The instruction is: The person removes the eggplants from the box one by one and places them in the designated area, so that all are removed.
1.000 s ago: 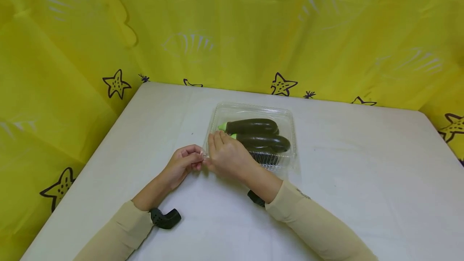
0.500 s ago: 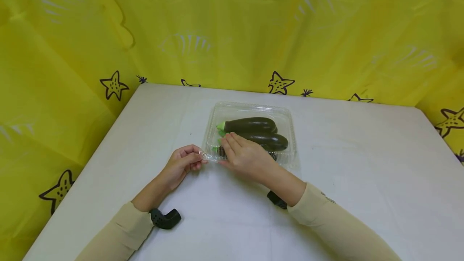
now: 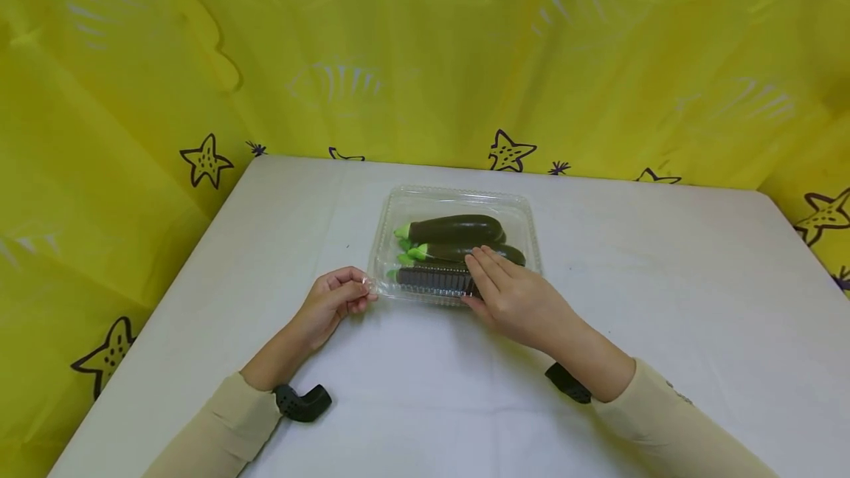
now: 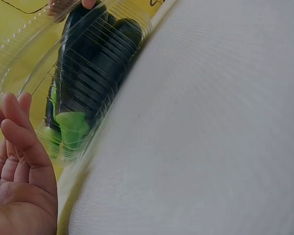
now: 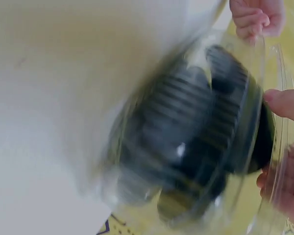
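Observation:
A clear plastic clamshell box (image 3: 412,205) with ribbed sides sits on the table, holding several dark eggplants (image 3: 454,229) with green stem ends. At its near left corner, my left hand (image 3: 339,301) pinches the plastic between thumb and fingers. My right hand (image 3: 521,305) lies over the near right part of the lid, its fingers fairly straight and the thumb at the front rim. In the right wrist view that thumb (image 5: 286,105) touches the rim, and the box looks blurred. Part of the eggplants is hidden under my right hand.
A white cloth covers the table (image 3: 664,264). Yellow patterned fabric (image 3: 425,57) hangs behind it and to the sides. Both wrists wear black devices, one (image 3: 302,403) below the left hand and one (image 3: 567,383) by the right.
My right hand has slid rightward along the box's front edge from near the left corner, uncovering the green stem ends. My left hand has kept its pinch on the corner.

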{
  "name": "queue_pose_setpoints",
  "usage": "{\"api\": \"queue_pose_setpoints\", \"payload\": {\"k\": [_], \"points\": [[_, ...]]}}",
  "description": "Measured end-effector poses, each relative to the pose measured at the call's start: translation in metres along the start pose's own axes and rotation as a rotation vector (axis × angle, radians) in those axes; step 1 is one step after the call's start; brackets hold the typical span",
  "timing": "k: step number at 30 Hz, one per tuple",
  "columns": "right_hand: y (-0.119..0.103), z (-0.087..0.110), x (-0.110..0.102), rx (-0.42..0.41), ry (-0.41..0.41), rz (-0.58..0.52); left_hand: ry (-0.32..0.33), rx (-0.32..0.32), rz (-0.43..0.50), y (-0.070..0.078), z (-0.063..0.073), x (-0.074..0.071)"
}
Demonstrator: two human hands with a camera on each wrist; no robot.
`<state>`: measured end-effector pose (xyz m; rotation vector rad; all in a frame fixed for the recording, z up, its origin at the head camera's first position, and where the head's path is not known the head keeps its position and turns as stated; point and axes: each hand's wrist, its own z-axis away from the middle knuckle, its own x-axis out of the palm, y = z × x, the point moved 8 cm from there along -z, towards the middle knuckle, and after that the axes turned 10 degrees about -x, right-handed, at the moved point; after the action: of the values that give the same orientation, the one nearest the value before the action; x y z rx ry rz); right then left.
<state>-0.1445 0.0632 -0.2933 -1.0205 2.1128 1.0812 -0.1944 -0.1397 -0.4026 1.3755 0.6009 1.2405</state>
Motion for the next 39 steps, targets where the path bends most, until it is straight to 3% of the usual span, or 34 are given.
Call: {"api": "queue_pose_setpoints", "payload": {"k": [7, 13, 18, 28, 34, 39], "points": [[0.019, 0.017, -0.023, 0.049, 0.061, -0.051, 0.000, 0.011, 0.005, -0.003, 0.002, -0.002], [0.041, 0.028, -0.036, 0.115, 0.151, -0.175, -0.009, 0.006, -0.014, -0.004, 0.003, -0.001], [0.062, 0.031, -0.042, 0.157, 0.169, -0.279, -0.008, 0.000, -0.024, -0.005, 0.001, -0.001], [0.128, 0.036, -0.041, 0.436, 0.272, -0.573, 0.015, -0.019, -0.019, -0.005, -0.001, -0.001], [0.147, 0.040, -0.032, 0.617, 0.297, -0.715, 0.009, -0.019, -0.020, -0.004, -0.001, -0.001], [0.163, 0.044, -0.022, 0.762, 0.413, -0.916, 0.003, -0.007, -0.021, -0.002, -0.001, -0.002]]}}
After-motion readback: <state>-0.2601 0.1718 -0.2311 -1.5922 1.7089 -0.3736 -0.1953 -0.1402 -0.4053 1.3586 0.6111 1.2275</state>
